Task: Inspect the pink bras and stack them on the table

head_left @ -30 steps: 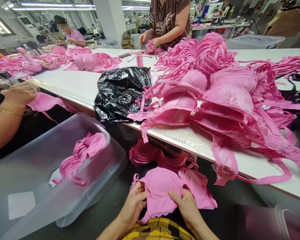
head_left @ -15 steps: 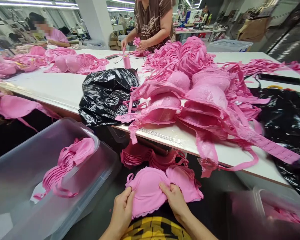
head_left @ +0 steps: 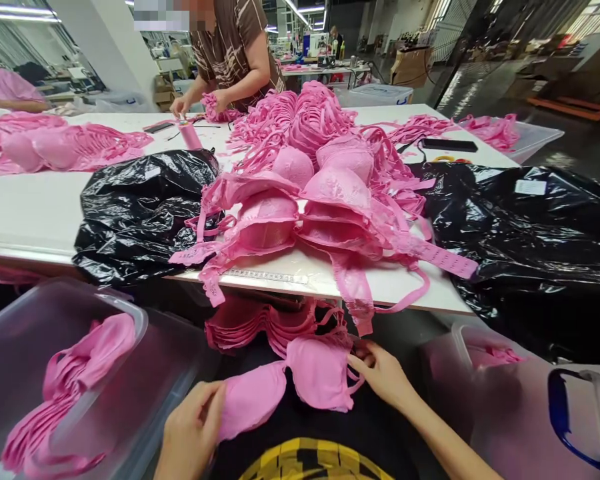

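A pink bra (head_left: 290, 383) lies spread across my lap, below the table edge. My left hand (head_left: 193, 430) grips its left cup with closed fingers. My right hand (head_left: 380, 373) pinches the outer edge of its right cup. Just beyond, a stack of pink bras (head_left: 260, 323) rests under the table edge. A big heap of pink lace bras (head_left: 305, 193) covers the white table (head_left: 25, 210) in front of me.
A translucent bin (head_left: 120, 313) at lower left holds nested pink bras (head_left: 75, 373). Another plastic bin (head_left: 520, 400) stands at lower right. Black plastic bags (head_left: 135, 207) lie on the table left and right (head_left: 530, 233). A person in a brown shirt (head_left: 235, 50) works at the far side.
The view has swung right. My hands have moved apart and spread the bra out flat; the right hand has gone from the middle to the right cup's edge.
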Motion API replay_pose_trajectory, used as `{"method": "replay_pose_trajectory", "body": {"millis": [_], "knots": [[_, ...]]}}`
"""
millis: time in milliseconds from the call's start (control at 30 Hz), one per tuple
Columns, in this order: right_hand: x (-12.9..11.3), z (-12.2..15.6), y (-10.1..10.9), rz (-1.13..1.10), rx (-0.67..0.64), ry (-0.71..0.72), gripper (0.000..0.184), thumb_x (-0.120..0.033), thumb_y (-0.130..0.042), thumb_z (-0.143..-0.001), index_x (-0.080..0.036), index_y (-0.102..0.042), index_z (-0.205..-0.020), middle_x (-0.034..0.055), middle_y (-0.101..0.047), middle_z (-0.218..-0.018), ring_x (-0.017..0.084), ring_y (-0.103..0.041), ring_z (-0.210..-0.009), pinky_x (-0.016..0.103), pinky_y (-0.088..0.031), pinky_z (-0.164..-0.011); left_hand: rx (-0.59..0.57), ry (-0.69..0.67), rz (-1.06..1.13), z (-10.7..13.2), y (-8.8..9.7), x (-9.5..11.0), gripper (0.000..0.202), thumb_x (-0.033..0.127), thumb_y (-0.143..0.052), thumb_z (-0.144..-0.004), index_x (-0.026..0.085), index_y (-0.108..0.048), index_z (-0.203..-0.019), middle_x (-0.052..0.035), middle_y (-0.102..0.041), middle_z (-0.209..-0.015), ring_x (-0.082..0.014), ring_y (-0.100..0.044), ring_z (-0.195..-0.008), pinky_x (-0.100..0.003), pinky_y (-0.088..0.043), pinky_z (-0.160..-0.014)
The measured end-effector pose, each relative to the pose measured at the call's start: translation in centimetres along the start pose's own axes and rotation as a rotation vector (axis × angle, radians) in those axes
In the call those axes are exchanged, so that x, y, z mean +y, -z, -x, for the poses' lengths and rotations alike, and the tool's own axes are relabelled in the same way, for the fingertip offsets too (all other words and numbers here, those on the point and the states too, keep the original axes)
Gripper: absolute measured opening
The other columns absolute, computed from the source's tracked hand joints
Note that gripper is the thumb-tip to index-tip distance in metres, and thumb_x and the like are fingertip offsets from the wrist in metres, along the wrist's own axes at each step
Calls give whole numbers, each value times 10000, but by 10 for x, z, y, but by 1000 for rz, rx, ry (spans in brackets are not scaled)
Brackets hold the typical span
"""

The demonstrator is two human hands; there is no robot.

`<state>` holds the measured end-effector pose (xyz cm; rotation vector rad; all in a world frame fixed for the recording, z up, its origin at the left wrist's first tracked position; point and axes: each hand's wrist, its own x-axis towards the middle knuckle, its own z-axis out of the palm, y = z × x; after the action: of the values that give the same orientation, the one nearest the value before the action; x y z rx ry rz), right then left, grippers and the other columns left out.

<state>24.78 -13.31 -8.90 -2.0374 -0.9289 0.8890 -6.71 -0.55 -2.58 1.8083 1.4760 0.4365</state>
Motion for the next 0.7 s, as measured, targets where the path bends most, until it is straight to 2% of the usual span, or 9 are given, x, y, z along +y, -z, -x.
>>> {"method": "replay_pose_trajectory", "body": {"millis": [67,133,200,267,333,500,567,633,700], "knots": [[-2,-11,-10,-29,-24,25,506,-384,-628,-684,-136,-602,-1124,121,-657,-1029,256,-600,-872,366,-443,-781,-242,28,203,3,-17,25,322,476,-610,-720,190,-725,-812,-78,-719,-830,-241,-646,-784,-288,-499,-727],[-7,-15,-20,-70,-63,60,548,-300,-665,-633,-151,-598,-1157,128,-605,-1189,288,-542,-1067,384,-383,-920,-556,190,423,8,-42,42,412,476,-643,-711,161,-708,-968,-125,-711,-997,-279,-651,-913,-348,-501,-829],[-13,-15,-24,-123,-125,75,493,-230,-657,-615,-145,-639,-1100,125,-629,-1163,296,-540,-1086,392,-359,-955,-668,325,565,13,-65,47,574,420,-745,-633,143,-641,-1125,-164,-574,-1267,-314,-525,-1171,-391,-401,-998],[-18,-12,-20,-194,-204,72,388,-231,-624,-643,-139,-674,-1017,109,-687,-1026,277,-600,-968,383,-417,-882,-632,427,651,17,-82,45,717,373,-798,-585,144,-567,-1224,-167,-382,-1427,-314,-354,-1315,-408,-286,-1084],[-24,-6,-11,-264,-272,63,339,-295,-602,-684,-138,-680,-975,87,-704,-920,251,-627,-858,356,-467,-775,-579,501,748,20,-92,44,726,364,-801,-597,147,-545,-1240,-160,-324,-1459,-303,-293,-1348,-413,-250,-1103],[-46,14,3,-598,-374,-38,324,-384,-617,-716,-153,-657,-940,41,-668,-842,185,-584,-765,292,-443,-690,-637,630,1113,18,-105,65,472,412,-726,-695,127,-638,-1061,-160,-629,-1190,-302,-464,-1239,-445,-325,-1057],[-53,19,4,-691,-427,-83,298,-388,-635,-710,-159,-646,-900,16,-634,-771,156,-547,-701,271,-412,-652,-552,679,1193,16,-109,70,428,371,-740,-689,129,-640,-1028,-146,-696,-1054,-299,-560,-1138,-442,-406,-992],[-57,19,6,-620,-445,-49,267,-395,-646,-700,-163,-632,-831,6,-598,-747,151,-519,-696,270,-393,-656,-430,678,1164,16,-111,67,404,307,-773,-654,130,-647,-994,-130,-722,-965,-290,-614,-1054,-422,-453,-941],[-59,15,10,-472,-420,51,227,-380,-656,-686,-163,-604,-724,25,-580,-827,166,-508,-766,279,-385,-702,-373,591,1071,17,-110,60,386,302,-778,-648,112,-661,-962,-136,-726,-936,-288,-638,-1001,-412,-464,-924]]}}
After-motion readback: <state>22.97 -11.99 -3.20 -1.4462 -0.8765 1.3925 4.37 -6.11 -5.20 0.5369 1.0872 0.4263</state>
